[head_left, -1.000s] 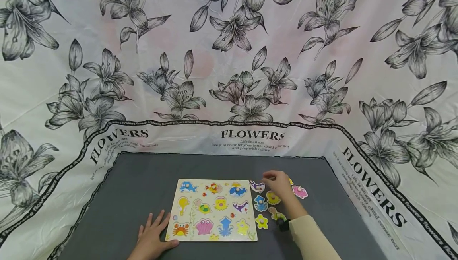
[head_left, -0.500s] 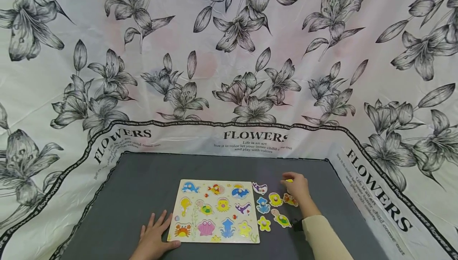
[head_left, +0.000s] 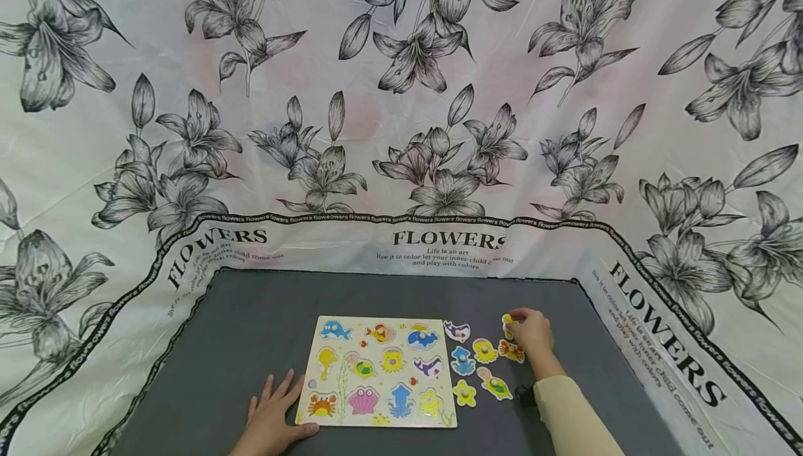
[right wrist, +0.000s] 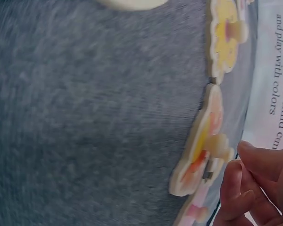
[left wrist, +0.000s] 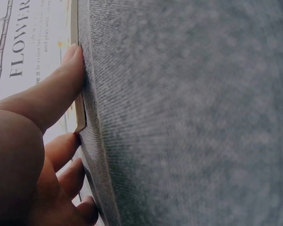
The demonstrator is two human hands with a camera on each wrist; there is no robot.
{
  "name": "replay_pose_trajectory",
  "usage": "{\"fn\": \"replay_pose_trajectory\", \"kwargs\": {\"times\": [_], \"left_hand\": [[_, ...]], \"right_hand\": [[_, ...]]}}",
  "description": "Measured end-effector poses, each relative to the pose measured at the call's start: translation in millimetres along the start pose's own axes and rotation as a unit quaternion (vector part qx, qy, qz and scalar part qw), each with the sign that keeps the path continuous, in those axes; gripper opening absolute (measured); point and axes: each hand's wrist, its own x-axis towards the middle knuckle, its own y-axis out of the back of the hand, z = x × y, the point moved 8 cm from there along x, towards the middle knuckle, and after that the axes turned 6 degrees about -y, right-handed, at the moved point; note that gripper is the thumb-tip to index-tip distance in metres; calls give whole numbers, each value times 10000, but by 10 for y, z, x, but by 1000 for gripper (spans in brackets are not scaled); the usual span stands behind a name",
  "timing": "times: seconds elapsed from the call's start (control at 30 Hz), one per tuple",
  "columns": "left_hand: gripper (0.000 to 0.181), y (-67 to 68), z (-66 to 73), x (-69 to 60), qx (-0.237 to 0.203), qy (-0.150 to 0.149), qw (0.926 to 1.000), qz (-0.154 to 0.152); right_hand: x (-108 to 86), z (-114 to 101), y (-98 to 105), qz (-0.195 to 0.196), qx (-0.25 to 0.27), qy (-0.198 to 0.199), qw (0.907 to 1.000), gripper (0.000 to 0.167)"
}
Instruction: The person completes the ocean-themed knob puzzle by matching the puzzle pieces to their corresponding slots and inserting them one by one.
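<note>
My right hand is at the far right of a group of loose wooden knob puzzle pieces. Its thumb and fingertips pinch a yellow piece, apparently a seahorse, at its small knob. Just below lies an orange crab piece, whose knob stands near the fingertips in the right wrist view. My left hand rests at the near left corner of the sea-animal puzzle board. Its fingers are spread along the left side, and the thumb touches the front edge.
Between board and right hand lie a purple whale piece, a blue squid, a yellow octopus, a turtle and a starfish. A flower-printed cloth borders the grey table at the back and sides.
My right hand has moved right from beside the purple whale piece to the yellow piece, uncovering the crab and turtle. The pink piece is now hidden in the head view. My left hand stays in place.
</note>
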Motion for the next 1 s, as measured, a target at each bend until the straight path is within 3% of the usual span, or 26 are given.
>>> {"fn": "replay_pose_trajectory", "kwargs": {"times": [0.63,1.0], "left_hand": [[110,-45,-30,-17,50,-123,9999,44],[110,-19,5,-27,-67,-142,9999,44]], "right_hand": [[7,66,-49,212,40,172,9996,19],[-181,-264,-91,31,246,722,9971,19]]}}
